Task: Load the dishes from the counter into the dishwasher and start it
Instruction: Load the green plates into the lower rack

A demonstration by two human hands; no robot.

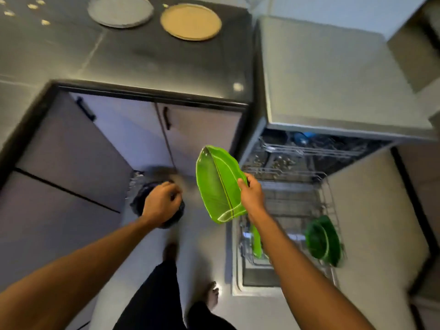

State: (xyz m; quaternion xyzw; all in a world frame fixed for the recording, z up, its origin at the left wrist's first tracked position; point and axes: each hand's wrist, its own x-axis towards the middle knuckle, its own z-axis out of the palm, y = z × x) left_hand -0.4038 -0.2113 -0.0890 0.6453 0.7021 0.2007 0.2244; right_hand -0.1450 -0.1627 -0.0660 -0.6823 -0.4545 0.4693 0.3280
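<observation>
Green leaf plate [217, 184] gripped at rim by right hand [252, 195], mid-frame, just left of pulled-out rack [297, 206]. Left hand [162, 202] curled over dark bin [137, 204], holding or not: can't tell. Loading step, partway; grey plate [120, 10], tan plate [190, 21] on surface [142, 58], upper frame. Next: slot upright btwn tines.

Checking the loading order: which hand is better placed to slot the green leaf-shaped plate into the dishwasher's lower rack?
Right. The right hand grips the leaf-shaped plate beside the pulled-out lower rack; the left hand is over the bin, away from it.
</observation>
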